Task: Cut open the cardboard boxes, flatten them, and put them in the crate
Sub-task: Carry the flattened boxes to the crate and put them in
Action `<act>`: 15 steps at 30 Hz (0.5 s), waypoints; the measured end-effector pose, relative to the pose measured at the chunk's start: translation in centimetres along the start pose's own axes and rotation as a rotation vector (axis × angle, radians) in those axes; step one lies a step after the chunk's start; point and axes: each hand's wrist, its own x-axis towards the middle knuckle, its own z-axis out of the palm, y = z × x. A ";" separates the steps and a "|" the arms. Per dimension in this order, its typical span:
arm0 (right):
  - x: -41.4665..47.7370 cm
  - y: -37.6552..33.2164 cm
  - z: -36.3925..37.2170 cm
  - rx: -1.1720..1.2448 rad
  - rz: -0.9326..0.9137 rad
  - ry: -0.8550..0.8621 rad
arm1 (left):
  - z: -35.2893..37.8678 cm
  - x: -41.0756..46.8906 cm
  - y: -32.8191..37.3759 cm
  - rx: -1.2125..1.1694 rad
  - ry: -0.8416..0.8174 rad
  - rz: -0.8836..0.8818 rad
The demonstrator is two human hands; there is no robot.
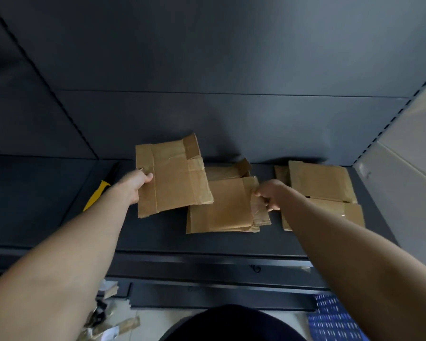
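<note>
Grips with the left hand (pixel 139 184) the left edge of a flattened box (pixel 172 175), held partly over a middle stack (pixel 219 210). Pinches that stack's right edge with the right hand (pixel 268 195). Further right on the dark shelf (pixel 157 239), a right stack (pixel 322 190); left, a yellow-handled knife (pixel 97 193); near right, seemingly a blue crate (pixel 330 321).

Left hand (pixel 136 185) fingers hidden behind held flat box (pixel 172 173). Yellow knife (pixel 100 191) lower handle covered by left forearm (pixel 93 232), blade lost against dark shelf (pixel 157 238). Blue crate (pixel 335 321), probably, cut off at bottom edge. Middle stack (pixel 221 209) layer count unreadable.
</note>
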 end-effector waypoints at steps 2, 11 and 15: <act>0.3 -0.2 0.7 -0.113 -0.005 0.027 | -1.4 0.7 -0.7 0.049 0.034 -0.015; 1.4 -1.2 2.8 -0.256 0.010 -0.026 | -4.7 4.0 -2.7 0.291 0.189 -0.015; 1.9 -0.9 4.3 -0.448 -0.056 0.075 | -4.4 4.7 -3.2 0.551 0.281 0.047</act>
